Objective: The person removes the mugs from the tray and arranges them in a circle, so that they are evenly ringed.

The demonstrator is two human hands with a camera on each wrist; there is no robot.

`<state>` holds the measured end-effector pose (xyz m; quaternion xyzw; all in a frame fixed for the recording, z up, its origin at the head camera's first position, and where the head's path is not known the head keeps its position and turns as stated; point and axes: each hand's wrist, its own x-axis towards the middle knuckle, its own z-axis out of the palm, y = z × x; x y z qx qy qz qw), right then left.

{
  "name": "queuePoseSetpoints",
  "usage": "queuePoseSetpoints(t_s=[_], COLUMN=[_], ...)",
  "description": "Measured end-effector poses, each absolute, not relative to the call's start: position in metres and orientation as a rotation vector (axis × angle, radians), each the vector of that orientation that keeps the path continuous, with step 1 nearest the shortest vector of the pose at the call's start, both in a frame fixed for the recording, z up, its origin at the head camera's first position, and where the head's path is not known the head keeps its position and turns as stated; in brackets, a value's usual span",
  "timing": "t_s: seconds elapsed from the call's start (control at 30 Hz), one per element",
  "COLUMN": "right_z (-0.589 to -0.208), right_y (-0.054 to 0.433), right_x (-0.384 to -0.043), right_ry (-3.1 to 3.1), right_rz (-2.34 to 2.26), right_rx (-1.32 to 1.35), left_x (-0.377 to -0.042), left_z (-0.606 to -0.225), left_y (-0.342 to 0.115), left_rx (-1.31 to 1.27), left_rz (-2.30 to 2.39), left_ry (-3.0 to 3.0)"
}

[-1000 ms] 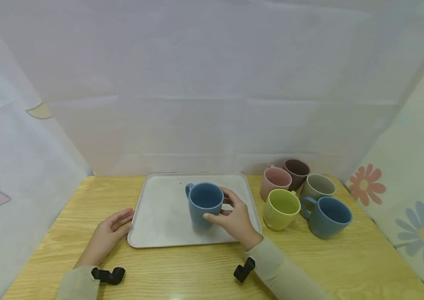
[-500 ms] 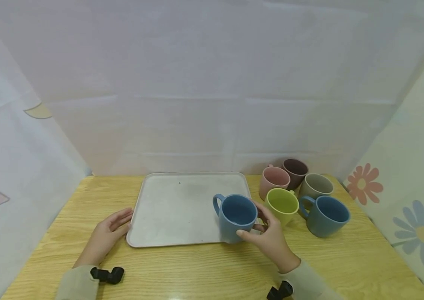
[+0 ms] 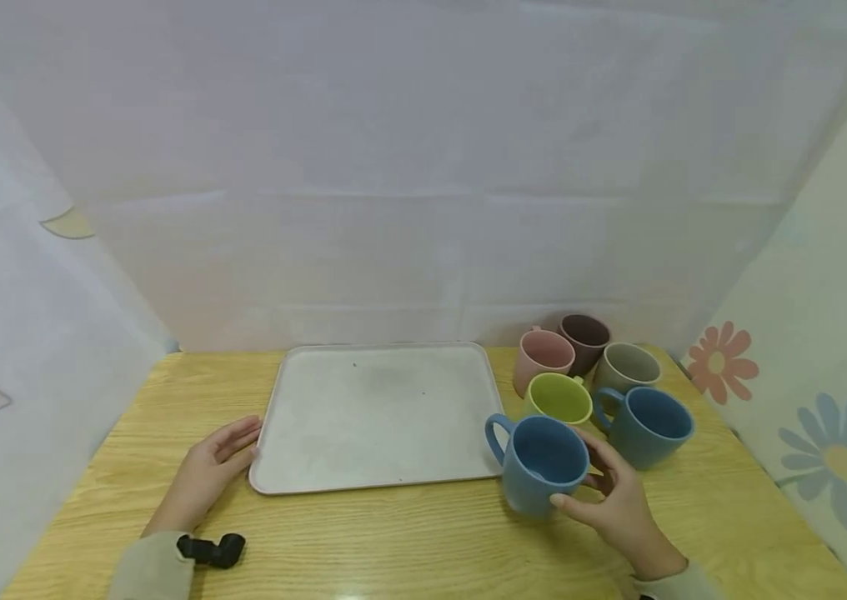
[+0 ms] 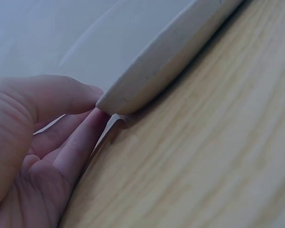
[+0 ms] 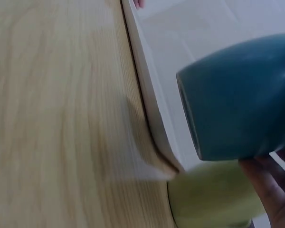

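My right hand (image 3: 614,508) holds a blue mug (image 3: 532,475) by its side, thumb in front and fingers behind, with the handle pointing left. In the right wrist view the blue mug (image 5: 242,99) is raised above the table, and a yellow-green mug (image 5: 213,194) shows behind it. At the left edge of a white tray (image 3: 378,417) rests my left hand (image 3: 206,475), its fingers fairly straight. Up close, the left thumb and fingertips (image 4: 88,92) touch the rim of the tray (image 4: 147,71).
Right of the tray stand a pink mug (image 3: 546,354), a dark brown mug (image 3: 584,343), a grey mug (image 3: 626,367), a yellow-green mug (image 3: 558,398) and a second blue mug (image 3: 649,427). White cloth (image 3: 363,167) hangs behind the wooden table (image 3: 363,533).
My right hand has carried the blue mug from over the tray to the right, past the tray's front right corner. The left hand has stayed at the tray's edge.
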<state>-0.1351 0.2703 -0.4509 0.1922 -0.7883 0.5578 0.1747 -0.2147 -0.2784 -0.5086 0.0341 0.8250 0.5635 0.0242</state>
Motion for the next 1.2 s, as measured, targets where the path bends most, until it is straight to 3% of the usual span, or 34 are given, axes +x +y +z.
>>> queuePoseSetpoints(t_s=[0.6,1.2], right_z=[-0.451,-0.463], right_y=[0.354,0.368], right_x=[-0.114,-0.103], right_ry=[-2.277,-2.396], right_rz=[1.474,1.231], right_rx=[0.728,0.133], left_x=[-0.214,-0.214], left_z=[-0.511,-0.509], left_y=[-0.28,-0.278], left_rx=[0.114,0.121], left_rz=[1.772,1.782], left_ry=[2.544,2.533])
